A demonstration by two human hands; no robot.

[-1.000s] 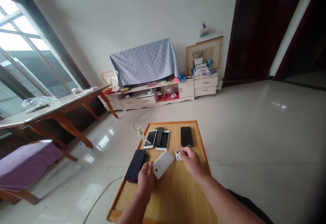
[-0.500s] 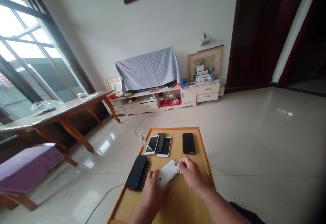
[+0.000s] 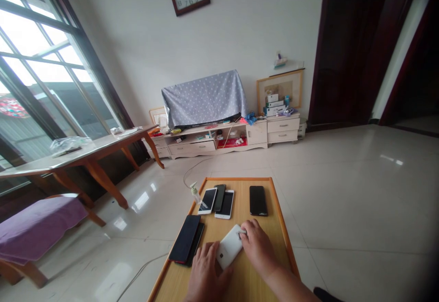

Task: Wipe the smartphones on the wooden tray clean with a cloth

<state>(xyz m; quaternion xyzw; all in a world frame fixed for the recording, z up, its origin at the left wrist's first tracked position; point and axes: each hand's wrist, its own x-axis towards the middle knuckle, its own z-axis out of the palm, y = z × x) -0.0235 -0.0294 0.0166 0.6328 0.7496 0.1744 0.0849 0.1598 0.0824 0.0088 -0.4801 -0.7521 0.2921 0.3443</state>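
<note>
A white smartphone (image 3: 229, 247) lies back-up on the wooden board (image 3: 236, 192), held at its lower left edge by my left hand (image 3: 207, 276). My right hand (image 3: 258, 243) pinches a small white wipe (image 3: 242, 232) against the phone's upper right end. Beyond the hands, several phones lie face-up, including a white-fronted one (image 3: 207, 201) and a black one (image 3: 258, 200). A black phone with a red edge (image 3: 184, 238) sits on another dark phone (image 3: 196, 245), just left of my left hand.
A small pump bottle (image 3: 195, 194) stands at the board's far left corner. The orange-edged board sits low on a tiled floor, with a cable (image 3: 140, 272) to its left. A wooden table (image 3: 92, 155), a purple-covered bench (image 3: 37, 224) and a cream TV cabinet (image 3: 216, 144) stand farther off.
My hands have come together on the white phone, and the wipe now sits at its upper end. The view has tilted upward, showing more of the wall and clock.
</note>
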